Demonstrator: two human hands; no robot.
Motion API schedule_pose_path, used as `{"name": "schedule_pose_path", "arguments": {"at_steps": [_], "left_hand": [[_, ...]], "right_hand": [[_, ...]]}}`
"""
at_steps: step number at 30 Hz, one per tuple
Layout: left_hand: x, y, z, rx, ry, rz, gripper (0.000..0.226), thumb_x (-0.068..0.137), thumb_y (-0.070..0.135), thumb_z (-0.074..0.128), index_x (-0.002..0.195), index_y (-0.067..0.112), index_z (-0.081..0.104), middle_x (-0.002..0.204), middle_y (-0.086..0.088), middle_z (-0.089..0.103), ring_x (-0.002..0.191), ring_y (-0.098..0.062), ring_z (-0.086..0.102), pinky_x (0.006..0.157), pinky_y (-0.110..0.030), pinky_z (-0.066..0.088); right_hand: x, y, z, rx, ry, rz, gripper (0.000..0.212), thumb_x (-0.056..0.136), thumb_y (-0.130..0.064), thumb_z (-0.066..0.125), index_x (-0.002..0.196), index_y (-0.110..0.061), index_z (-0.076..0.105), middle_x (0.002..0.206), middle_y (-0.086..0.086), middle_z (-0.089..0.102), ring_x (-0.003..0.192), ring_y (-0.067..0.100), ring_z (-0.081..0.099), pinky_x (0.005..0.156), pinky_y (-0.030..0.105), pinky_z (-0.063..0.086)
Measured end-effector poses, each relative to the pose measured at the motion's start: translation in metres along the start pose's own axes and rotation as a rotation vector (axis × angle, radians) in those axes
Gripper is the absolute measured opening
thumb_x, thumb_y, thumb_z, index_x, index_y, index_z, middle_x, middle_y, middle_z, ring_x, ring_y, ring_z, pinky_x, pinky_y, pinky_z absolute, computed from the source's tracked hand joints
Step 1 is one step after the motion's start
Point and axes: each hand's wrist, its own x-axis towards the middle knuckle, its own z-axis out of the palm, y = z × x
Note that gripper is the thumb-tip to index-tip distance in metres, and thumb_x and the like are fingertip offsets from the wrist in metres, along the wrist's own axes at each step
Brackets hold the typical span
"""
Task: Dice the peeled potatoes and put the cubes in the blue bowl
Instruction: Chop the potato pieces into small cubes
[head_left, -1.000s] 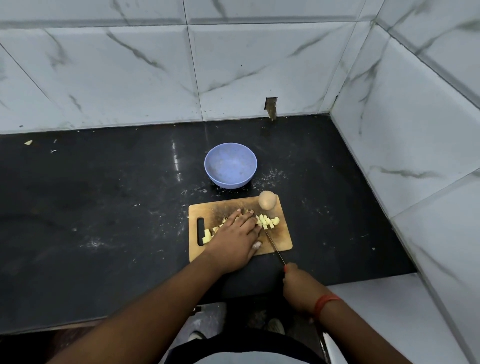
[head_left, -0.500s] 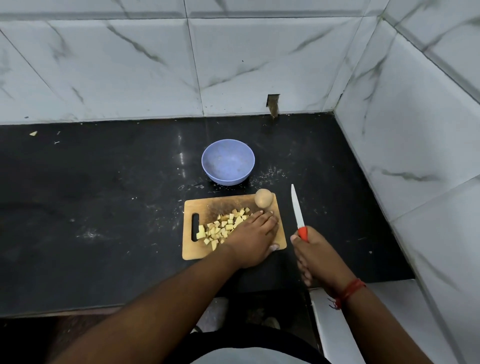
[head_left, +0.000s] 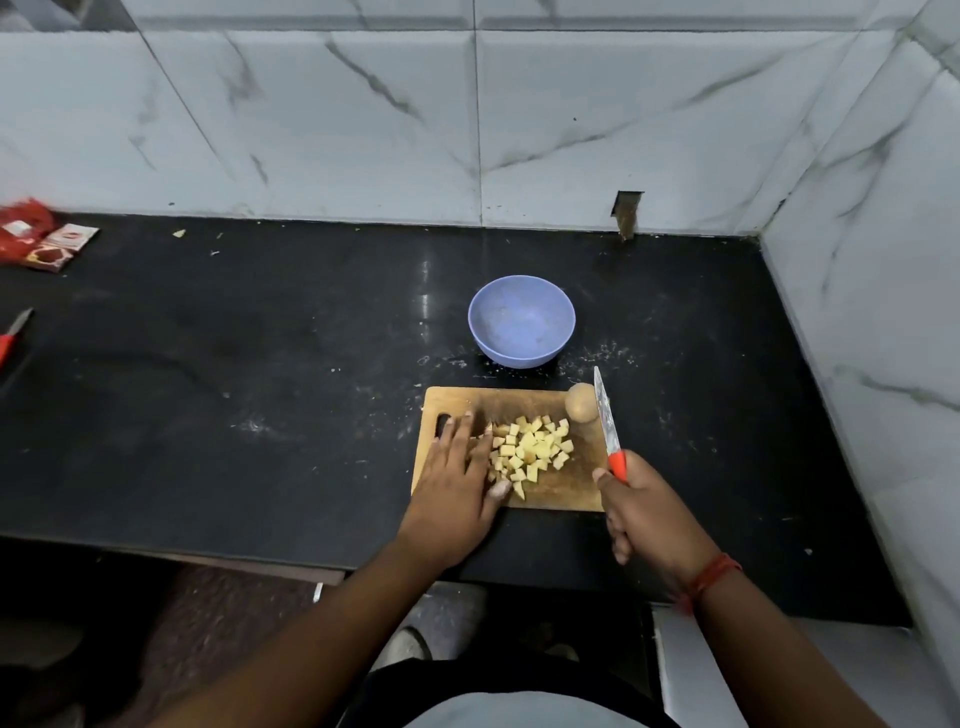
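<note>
A wooden cutting board (head_left: 571, 488) lies on the black counter, with a pile of yellow potato cubes (head_left: 530, 454) in its middle. A whole peeled potato (head_left: 581, 402) sits at the board's far right corner. Just behind the board stands the blue bowl (head_left: 521, 321), with nothing visible in it. My left hand (head_left: 457, 478) lies flat on the board's left part, fingers straight, its side against the cubes. My right hand (head_left: 641, 506) grips the red handle of a knife (head_left: 607, 421), whose blade points away from me along the board's right edge, beside the potato.
The black counter (head_left: 260, 395) ends at marble-tiled walls behind and to the right. Red packets (head_left: 39, 240) lie at the far left, and a red-handled tool (head_left: 13, 335) pokes in at the left edge. White specks dot the counter around the bowl.
My left hand has slid from the board's right side to its left side, uncovering the cubes. My right hand lifted the knife off the board and now holds it along the board's right edge.
</note>
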Motion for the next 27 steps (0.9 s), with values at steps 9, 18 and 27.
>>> {"name": "schedule_pose_path", "arguments": {"at_steps": [9, 18, 27], "left_hand": [[0.008, 0.006, -0.004, -0.047, -0.066, 0.107, 0.069, 0.103, 0.055, 0.024, 0.155, 0.010, 0.033, 0.168, -0.008, 0.010, 0.155, -0.018, -0.004, 0.127, -0.039, 0.000], [0.042, -0.001, -0.010, -0.312, -0.111, 0.222, 0.071, 0.099, 0.055, 0.032, 0.157, 0.014, 0.031, 0.169, -0.003, 0.008, 0.155, -0.010, -0.005, 0.126, -0.036, 0.001], [0.046, -0.010, -0.010, -0.355, -0.012, 0.297, 0.060, 0.102, 0.047, 0.043, 0.152, 0.013, 0.041, 0.164, -0.001, 0.027, 0.153, -0.010, 0.013, 0.125, -0.047, 0.015]], "right_hand": [[0.034, 0.013, 0.018, -0.183, 0.192, -0.060, 0.012, 0.102, -0.023, 0.041, 0.096, -0.024, 0.051, 0.075, 0.004, 0.059, 0.060, 0.016, 0.056, 0.056, 0.033, 0.050], [0.075, 0.017, 0.050, -0.691, 0.317, -0.337, 0.011, 0.094, -0.009, 0.047, 0.099, -0.009, 0.057, 0.108, 0.007, 0.055, 0.103, 0.024, 0.051, 0.093, 0.036, 0.042], [0.078, 0.019, 0.042, -0.635, 0.411, -0.351, 0.015, 0.096, -0.007, 0.041, 0.093, -0.010, 0.055, 0.100, 0.003, 0.057, 0.094, 0.017, 0.050, 0.082, 0.030, 0.043]]}}
